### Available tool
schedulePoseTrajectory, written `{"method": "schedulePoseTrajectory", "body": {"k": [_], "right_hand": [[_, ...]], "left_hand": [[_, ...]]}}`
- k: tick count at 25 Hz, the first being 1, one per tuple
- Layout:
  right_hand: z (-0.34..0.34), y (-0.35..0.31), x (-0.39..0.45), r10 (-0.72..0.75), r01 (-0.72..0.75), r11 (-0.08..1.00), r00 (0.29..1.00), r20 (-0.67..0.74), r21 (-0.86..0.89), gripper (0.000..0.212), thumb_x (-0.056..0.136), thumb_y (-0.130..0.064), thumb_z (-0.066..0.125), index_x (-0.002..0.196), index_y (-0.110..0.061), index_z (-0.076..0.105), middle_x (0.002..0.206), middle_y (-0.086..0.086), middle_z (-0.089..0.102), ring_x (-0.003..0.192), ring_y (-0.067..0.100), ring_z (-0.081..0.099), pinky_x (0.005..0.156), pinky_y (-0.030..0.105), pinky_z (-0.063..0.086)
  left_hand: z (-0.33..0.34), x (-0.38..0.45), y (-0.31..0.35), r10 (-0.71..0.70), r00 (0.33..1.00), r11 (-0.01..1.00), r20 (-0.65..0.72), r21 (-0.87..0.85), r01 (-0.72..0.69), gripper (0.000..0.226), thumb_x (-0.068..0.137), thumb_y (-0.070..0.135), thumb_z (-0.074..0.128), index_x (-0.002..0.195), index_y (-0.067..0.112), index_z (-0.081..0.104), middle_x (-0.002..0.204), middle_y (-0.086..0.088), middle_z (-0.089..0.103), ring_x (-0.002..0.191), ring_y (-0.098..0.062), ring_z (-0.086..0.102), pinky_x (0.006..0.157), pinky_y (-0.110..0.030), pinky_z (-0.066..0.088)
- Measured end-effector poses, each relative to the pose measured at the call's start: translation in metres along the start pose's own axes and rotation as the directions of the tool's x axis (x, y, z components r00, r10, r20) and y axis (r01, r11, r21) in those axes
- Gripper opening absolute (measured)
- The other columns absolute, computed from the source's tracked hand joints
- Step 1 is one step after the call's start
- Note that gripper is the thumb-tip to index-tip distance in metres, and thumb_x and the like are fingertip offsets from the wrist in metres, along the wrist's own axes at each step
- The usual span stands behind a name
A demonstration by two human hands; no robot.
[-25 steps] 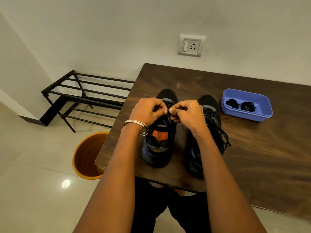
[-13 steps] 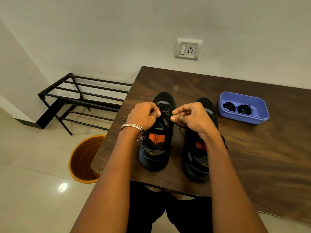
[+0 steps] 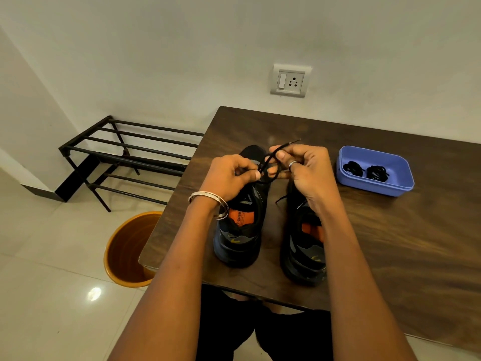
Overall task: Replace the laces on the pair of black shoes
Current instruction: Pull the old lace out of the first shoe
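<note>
Over the left shoe [image 3: 240,225] on the counter [image 3: 390,243], I have both hands pinching its black lace [image 3: 270,162]: left hand [image 3: 229,175] and right hand [image 3: 309,168], fingers closed on it. Beside it stands the right shoe [image 3: 302,251]; spare laces [image 3: 364,170] lie in the blue tray [image 3: 377,186].

Table [image 3: 390,256]: dark wood grain, smooth with a low sheen. Shoes [image 3: 242,230]: black matt cloth uppers, orange printed insoles. Lace [image 3: 270,165] between the fingers [image 3: 256,175]: thin black woven cord, matt. Tray [image 3: 377,188] beyond the right hand: blue plastic, smooth, satin. Bangle [image 3: 208,201] behind the left fingers: polished metal. Rack [image 3: 125,157]: black-painted metal bars. Bin [image 3: 125,251]: orange plastic. Floor [image 3: 39,295]: glossy tile.
</note>
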State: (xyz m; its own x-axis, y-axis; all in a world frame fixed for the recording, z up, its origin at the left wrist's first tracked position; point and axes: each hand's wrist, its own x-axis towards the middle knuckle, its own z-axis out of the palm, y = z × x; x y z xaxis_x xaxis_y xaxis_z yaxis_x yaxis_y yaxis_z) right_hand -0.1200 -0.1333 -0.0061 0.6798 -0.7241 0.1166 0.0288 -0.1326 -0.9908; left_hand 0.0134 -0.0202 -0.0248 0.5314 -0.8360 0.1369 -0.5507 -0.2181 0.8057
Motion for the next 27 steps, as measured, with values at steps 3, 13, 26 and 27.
{"method": "schedulePoseTrajectory", "body": {"k": [3, 13, 26, 27], "right_hand": [[0.0, 0.003, -0.001, 0.044, -0.043, 0.999, 0.998, 0.034, -0.016, 0.026, 0.089, -0.003, 0.066, 0.113, -0.012, 0.067, 0.092, 0.009, 0.072, 0.081, 0.017, 0.069, 0.071, 0.034, 0.06], [0.025, 0.025, -0.006, 0.242, -0.188, 0.909, 0.965, 0.104, -0.373, 0.042, 0.072, -0.014, 0.084, 0.112, -0.016, 0.069, 0.096, 0.003, 0.07, 0.086, 0.01, 0.064, 0.078, 0.019, 0.054], [0.036, 0.017, -0.007, 0.023, -0.044, 0.955, 0.997, -0.076, -0.293, 0.005, 0.083, -0.019, 0.075, 0.087, -0.021, 0.075, 0.076, -0.005, 0.072, 0.076, 0.013, 0.069, 0.077, 0.034, 0.058], [0.036, 0.015, -0.007, 0.03, -0.058, 0.953, 0.995, -0.099, -0.297, 0.003, 0.083, -0.018, 0.075, 0.084, -0.021, 0.075, 0.075, -0.006, 0.072, 0.077, 0.011, 0.069, 0.076, 0.032, 0.057]], "left_hand": [[0.001, 0.001, -0.003, -0.063, 0.996, 0.992, -0.058, -0.11, 0.057, 0.007, 0.084, 0.017, 0.073, 0.086, 0.023, 0.074, 0.082, 0.009, 0.069, 0.084, -0.011, 0.067, 0.081, -0.023, 0.053], [-0.004, 0.002, 0.005, -0.356, 0.931, 0.835, -0.076, -0.474, 0.28, 0.007, 0.089, 0.011, 0.066, 0.09, 0.01, 0.072, 0.083, -0.01, 0.073, 0.069, -0.016, 0.069, 0.066, -0.03, 0.059], [-0.002, 0.003, 0.003, -0.367, 0.927, 0.871, -0.081, -0.38, 0.311, 0.012, 0.09, 0.006, 0.064, 0.093, 0.013, 0.073, 0.086, -0.011, 0.072, 0.078, -0.021, 0.07, 0.074, -0.035, 0.06], [-0.004, 0.003, 0.001, -0.332, 0.942, 0.892, -0.045, -0.338, 0.299, 0.017, 0.09, 0.003, 0.063, 0.1, 0.013, 0.072, 0.09, -0.009, 0.072, 0.084, -0.02, 0.07, 0.078, -0.035, 0.059]]}}
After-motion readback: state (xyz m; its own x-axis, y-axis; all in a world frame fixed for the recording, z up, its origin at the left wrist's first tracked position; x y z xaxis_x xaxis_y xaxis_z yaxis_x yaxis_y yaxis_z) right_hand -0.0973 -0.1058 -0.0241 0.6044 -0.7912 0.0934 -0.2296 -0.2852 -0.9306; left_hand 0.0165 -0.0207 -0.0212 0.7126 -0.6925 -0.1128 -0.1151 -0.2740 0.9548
